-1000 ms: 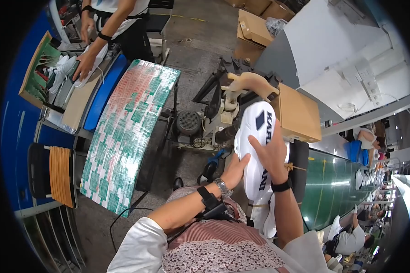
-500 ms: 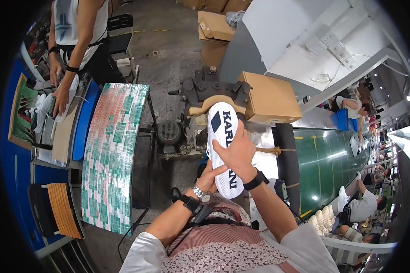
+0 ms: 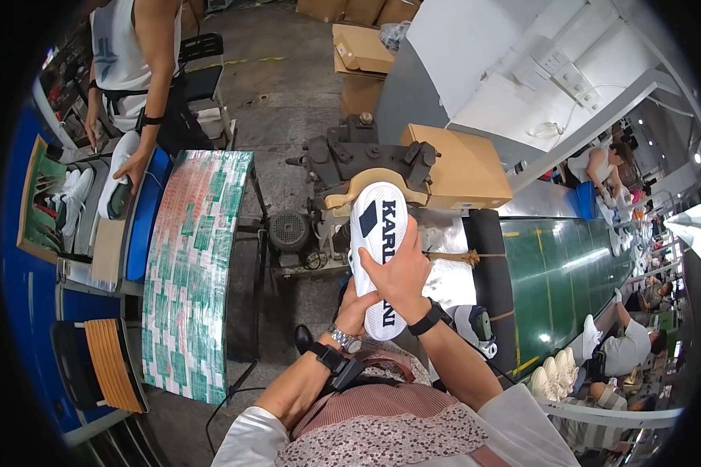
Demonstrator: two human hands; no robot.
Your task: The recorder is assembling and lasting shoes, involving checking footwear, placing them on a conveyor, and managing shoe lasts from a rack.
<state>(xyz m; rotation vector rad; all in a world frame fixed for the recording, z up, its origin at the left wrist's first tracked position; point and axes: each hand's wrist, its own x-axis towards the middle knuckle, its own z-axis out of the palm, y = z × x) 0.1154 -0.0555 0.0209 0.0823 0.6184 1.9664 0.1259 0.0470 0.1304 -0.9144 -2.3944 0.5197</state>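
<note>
A white shoe (image 3: 381, 214) is between my hands, its sole facing up with a black diamond and large black lettering. My right hand (image 3: 403, 274) wraps over its right edge, thumb lying across the sole. From below left, my left hand (image 3: 356, 310) grips the side toward the lower end; most of its fingers are hidden under the shoe. The shoe's far end overlaps a tan curved pad (image 3: 343, 200) on a dark machine (image 3: 366, 152); I cannot tell whether they touch.
A cardboard box (image 3: 463, 167) stands right of the machine, with a green conveyor belt (image 3: 557, 288) beyond it. A plastic-wrapped table (image 3: 187, 296) stands on my left. Behind it, a co-worker (image 3: 132, 62) handles a white shoe (image 3: 121, 159) beside a box of shoes (image 3: 35, 233).
My hands and the shoe have shifted very slightly down and left, my grip unchanged. The co-worker's shoe has been tilted up, one hand now on it and the other drawn away.
</note>
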